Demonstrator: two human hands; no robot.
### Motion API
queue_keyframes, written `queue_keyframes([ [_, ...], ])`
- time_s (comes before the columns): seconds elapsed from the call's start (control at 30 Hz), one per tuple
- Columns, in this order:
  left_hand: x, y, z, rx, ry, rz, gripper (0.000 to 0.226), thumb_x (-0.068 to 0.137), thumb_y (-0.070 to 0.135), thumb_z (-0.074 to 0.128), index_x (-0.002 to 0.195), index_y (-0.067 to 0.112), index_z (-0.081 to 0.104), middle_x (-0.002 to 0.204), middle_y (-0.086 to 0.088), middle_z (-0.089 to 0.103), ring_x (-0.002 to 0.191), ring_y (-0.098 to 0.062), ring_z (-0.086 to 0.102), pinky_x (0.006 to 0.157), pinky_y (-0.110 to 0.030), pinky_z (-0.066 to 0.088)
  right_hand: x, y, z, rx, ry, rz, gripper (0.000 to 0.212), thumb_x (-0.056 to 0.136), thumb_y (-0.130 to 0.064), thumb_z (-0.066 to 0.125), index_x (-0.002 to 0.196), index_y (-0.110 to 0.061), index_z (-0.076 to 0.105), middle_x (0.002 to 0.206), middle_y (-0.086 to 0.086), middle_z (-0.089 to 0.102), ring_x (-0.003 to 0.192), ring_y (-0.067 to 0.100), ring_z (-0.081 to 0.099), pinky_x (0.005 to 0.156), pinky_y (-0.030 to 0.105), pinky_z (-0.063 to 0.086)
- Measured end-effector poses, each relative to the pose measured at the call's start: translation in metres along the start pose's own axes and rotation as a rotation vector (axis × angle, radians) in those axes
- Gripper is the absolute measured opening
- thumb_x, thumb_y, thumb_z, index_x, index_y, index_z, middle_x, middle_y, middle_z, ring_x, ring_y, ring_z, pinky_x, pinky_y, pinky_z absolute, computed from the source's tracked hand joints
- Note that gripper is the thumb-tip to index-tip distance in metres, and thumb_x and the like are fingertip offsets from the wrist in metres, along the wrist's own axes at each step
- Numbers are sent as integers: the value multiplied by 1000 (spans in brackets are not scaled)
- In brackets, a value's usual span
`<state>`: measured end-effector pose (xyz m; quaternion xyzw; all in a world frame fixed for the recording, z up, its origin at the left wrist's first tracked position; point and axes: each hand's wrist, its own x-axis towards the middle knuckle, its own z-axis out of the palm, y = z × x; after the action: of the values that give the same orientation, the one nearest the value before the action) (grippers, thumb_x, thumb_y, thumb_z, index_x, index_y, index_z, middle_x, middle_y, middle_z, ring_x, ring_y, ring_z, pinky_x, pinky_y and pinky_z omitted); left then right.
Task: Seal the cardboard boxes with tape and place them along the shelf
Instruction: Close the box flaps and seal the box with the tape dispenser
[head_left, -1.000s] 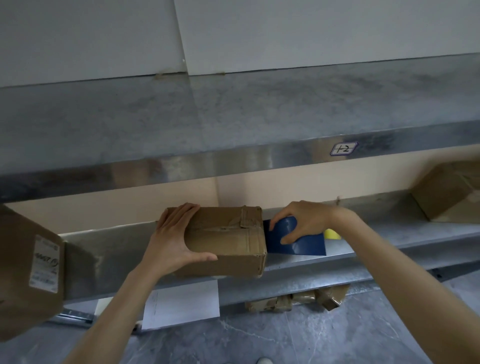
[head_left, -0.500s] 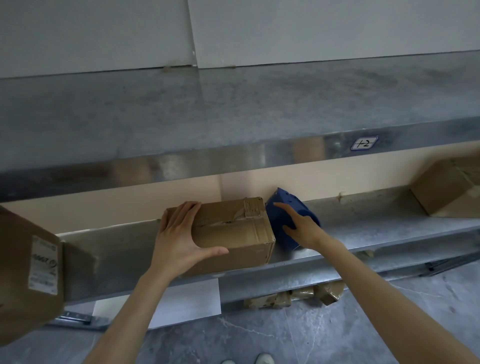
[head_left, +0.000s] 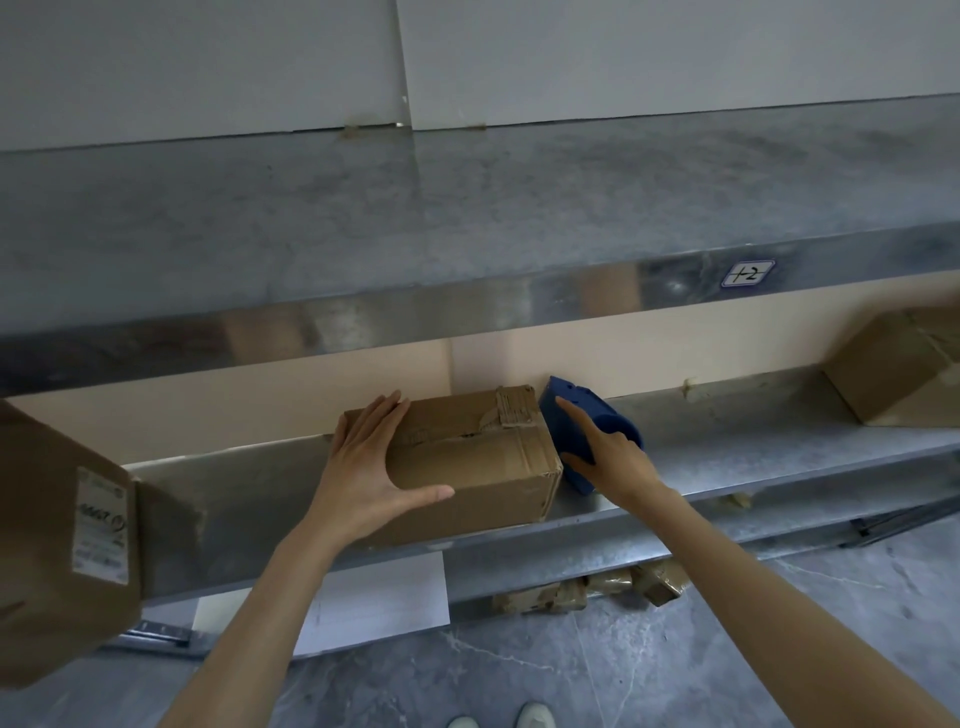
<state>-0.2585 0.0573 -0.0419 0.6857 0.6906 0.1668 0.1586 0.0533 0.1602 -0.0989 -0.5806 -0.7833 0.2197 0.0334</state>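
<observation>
A brown cardboard box (head_left: 483, 457) lies on the lower metal shelf (head_left: 727, 441), its top seam covered with crumpled brown tape. My left hand (head_left: 369, 462) rests flat on the box's left end, fingers straight over the top and thumb stretched along the front face. A blue tape dispenser (head_left: 571, 415) stands tilted on the shelf against the box's right end. My right hand (head_left: 608, 457) holds it, index finger laid along its top and thumb on its near side. Part of the dispenser is hidden under that hand.
Another cardboard box (head_left: 904, 374) sits at the right on the same shelf. A large labelled box (head_left: 62, 540) fills the left edge. The upper shelf (head_left: 467, 234) overhangs above. Below the shelf lie white paper (head_left: 384, 597) and taped bundles (head_left: 597, 587) on the floor.
My right hand turned the blue dispenser from lying flat to standing tilted against the box's right end. My left hand stayed on the box. Little has moved in the last half second.
</observation>
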Motion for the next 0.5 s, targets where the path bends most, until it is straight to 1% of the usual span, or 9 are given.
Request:
queue_keyframes([
  [0.07,-3,0,1,-14,25,-5,126,52,102,41,156,36,13,161,23,3,145,6,-2,122,-33,-3,-1,4,1,10,-15,-11,81,97,-34,56,153,-44,-2,63,-2,56,51,16,56,41,30,43],
  [0.13,-4,1,2,-20,51,-6,125,52,103,41,156,38,14,157,28,1,141,10,-4,121,-33,-1,-4,7,1,39,-44,-31,83,96,-35,57,152,-45,-3,70,2,61,54,17,58,48,36,51],
  [0.2,-5,1,2,-24,66,-6,125,52,102,42,155,38,16,155,30,1,138,13,-6,120,-33,-1,-7,8,-1,71,-27,-51,81,96,-37,57,153,-43,-1,73,2,62,55,15,57,48,33,47],
  [0.3,-5,2,0,-28,70,-5,125,51,102,43,155,38,18,153,31,2,135,16,-7,119,-31,-1,-10,5,-13,98,100,-43,71,98,-36,53,154,-37,10,63,-5,54,53,13,52,45,29,39],
  [0.37,-5,1,0,-23,70,-10,126,50,102,43,155,37,19,154,30,5,136,14,-5,119,-31,0,-11,-3,-24,151,209,-49,62,100,-32,51,152,-32,17,61,-8,53,52,11,51,47,30,43],
  [0.4,-5,1,0,-17,74,-10,126,49,103,42,155,38,19,155,29,6,136,14,-4,119,-32,1,-11,-9,-30,198,260,-69,59,100,-30,50,151,-31,21,67,-10,56,56,9,52,52,31,46],
  [0.43,-4,1,0,-12,81,-9,126,49,103,42,155,38,19,154,29,6,135,14,-4,119,-32,3,-10,-17,-35,255,306,-94,56,100,-30,50,149,-31,24,80,-10,60,66,8,55,61,30,49],
  [0.47,-4,1,0,-9,88,-9,126,49,104,41,155,39,20,153,30,6,135,15,-4,119,-33,4,-10,-28,-40,320,336,-119,52,100,-31,51,147,-32,28,96,-9,61,81,8,57,72,29,49],
  [0.5,-4,0,0,-8,94,-7,125,49,104,41,154,39,20,153,30,6,135,15,-3,119,-33,5,-9,-40,-42,388,339,-146,49,100,-32,52,144,-34,31,110,-8,59,96,7,56,83,26,47],
])
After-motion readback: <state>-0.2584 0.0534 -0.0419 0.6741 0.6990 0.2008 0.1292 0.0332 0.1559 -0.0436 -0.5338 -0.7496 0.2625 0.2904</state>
